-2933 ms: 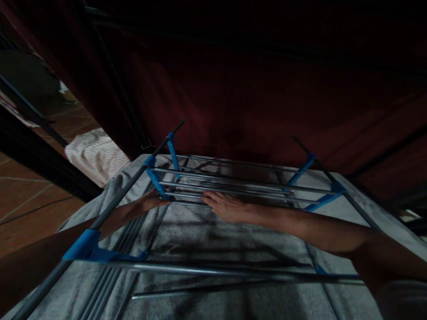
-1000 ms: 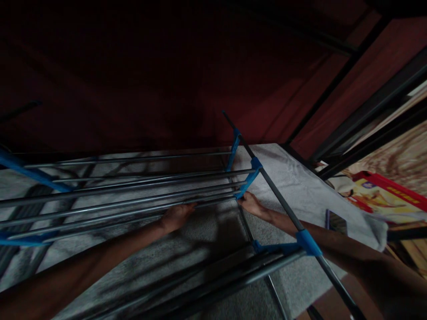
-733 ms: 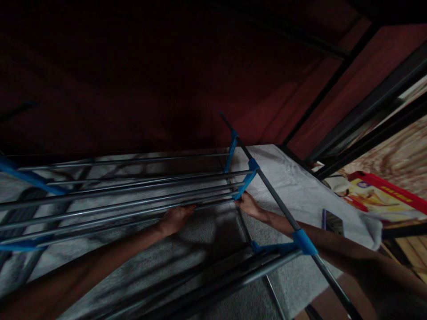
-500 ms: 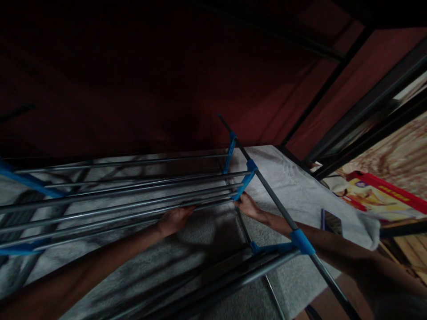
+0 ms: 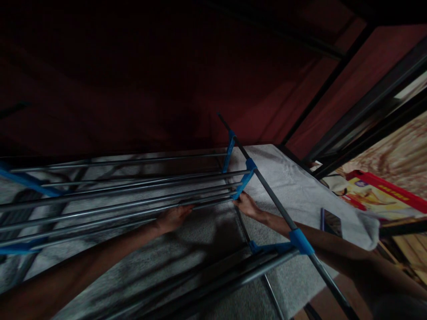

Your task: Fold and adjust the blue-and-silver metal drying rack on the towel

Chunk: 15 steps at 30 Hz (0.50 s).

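A rack of grey metal tubes (image 5: 116, 207) joined by blue plastic brackets lies on its side across a light cloth. My left hand (image 5: 173, 218) is closed around the lowest tube of the middle shelf, short of its right end. At that end, my right hand (image 5: 247, 206) grips the lower corner of the blue bracket (image 5: 243, 186), its fingertips partly hidden behind it. My right forearm passes beneath the long side pole (image 5: 273, 195). Nearer to me, another blue bracket (image 5: 300, 241) joins that pole to further tubes.
The light grey cloth (image 5: 276, 173) spreads under the rack. A phone (image 5: 332, 223) lies on it at the right. Beyond are a red and yellow package (image 5: 383, 191) and wooden slats (image 5: 412, 249). A dark red fabric wall (image 5: 150, 89) rises behind, with dark metal bars (image 5: 328, 89).
Both hands keep their places on the tube and the bracket. The rack's left part sits very slightly further left in the view; otherwise little differs.
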{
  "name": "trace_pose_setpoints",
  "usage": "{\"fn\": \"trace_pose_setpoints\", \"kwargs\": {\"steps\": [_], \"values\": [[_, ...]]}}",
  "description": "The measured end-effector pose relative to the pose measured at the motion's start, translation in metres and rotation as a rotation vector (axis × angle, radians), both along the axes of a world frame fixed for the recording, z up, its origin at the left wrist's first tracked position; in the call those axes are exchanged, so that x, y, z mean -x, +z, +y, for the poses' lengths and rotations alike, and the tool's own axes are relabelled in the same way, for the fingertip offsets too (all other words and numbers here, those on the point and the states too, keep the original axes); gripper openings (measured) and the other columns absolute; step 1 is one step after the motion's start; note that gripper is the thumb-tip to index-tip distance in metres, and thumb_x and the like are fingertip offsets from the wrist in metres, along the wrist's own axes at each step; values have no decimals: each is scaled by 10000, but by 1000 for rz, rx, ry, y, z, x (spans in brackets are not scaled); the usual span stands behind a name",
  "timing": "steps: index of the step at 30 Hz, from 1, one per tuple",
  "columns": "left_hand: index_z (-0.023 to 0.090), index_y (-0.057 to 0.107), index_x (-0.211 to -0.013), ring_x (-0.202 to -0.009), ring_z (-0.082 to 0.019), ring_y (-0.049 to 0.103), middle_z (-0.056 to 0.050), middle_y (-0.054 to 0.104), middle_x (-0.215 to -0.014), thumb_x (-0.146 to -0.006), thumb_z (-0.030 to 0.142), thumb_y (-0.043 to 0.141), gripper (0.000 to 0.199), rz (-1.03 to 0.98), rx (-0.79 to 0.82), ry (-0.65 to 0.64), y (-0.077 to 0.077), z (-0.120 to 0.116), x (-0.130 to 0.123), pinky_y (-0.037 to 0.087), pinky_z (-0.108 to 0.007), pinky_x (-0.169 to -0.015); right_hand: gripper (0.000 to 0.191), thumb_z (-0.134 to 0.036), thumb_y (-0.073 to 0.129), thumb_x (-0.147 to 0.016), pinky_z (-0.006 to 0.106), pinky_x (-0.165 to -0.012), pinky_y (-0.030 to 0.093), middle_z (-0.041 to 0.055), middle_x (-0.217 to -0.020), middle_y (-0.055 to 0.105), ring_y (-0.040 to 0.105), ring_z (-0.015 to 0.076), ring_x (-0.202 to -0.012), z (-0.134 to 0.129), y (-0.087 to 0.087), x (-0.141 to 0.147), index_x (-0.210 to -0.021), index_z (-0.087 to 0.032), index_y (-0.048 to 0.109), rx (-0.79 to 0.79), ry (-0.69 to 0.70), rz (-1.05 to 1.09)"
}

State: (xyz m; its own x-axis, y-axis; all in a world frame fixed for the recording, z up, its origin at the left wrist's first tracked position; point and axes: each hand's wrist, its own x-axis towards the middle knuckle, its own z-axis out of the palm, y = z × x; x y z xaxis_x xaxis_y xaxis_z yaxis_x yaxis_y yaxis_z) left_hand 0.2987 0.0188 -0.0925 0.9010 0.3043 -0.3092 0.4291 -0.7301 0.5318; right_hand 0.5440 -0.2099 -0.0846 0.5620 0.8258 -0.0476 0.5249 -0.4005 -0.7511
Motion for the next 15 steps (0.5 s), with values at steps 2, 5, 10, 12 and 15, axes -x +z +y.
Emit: {"fn": "trace_pose_setpoints", "kwargs": {"steps": [2,5,10,12,15], "values": [[260,596,-1450,-1208,-311,683,-100,708,-1348,-1025,362,339,508,20,-6,-6,2,-1,0,514,-400,-1014,40,-212,534,-811,372,-878,495,38,-999,683,607,236,-943,-1,-2,-1,-801,-251,530,1,7,0],[224,576,-1465,-1215,-297,679,-103,702,-1356,-1035,369,313,525,34,-40,-23,3,-2,0,502,-382,-1024,60,-206,537,-801,386,-902,491,43,-1039,688,610,247,-981,-1,-4,-2,-833,-256,544,3,11,4],[227,566,-1461,-1207,-240,677,-73,720,-1328,-1040,363,328,503,32,-76,-14,3,-6,-1,483,-335,-1031,86,-211,544,-772,376,-896,494,43,-1027,686,614,243,-978,-2,-3,-2,-840,-262,555,14,-9,10],[222,564,-1463,-1207,-238,678,-76,711,-1345,-1038,358,335,501,35,-78,-17,5,-6,-1,482,-332,-1034,82,-222,563,-760,374,-893,496,44,-1002,684,618,243,-968,-2,-2,-2,-832,-262,563,9,-25,29],[223,543,-1484,-1171,-265,695,-87,713,-1336,-1040,344,320,512,50,-100,-44,9,-5,-2,505,-360,-998,69,-249,585,-756,388,-907,496,47,-1002,682,622,248,-965,-2,-5,-3,-822,-252,564,-5,-49,64]]}}
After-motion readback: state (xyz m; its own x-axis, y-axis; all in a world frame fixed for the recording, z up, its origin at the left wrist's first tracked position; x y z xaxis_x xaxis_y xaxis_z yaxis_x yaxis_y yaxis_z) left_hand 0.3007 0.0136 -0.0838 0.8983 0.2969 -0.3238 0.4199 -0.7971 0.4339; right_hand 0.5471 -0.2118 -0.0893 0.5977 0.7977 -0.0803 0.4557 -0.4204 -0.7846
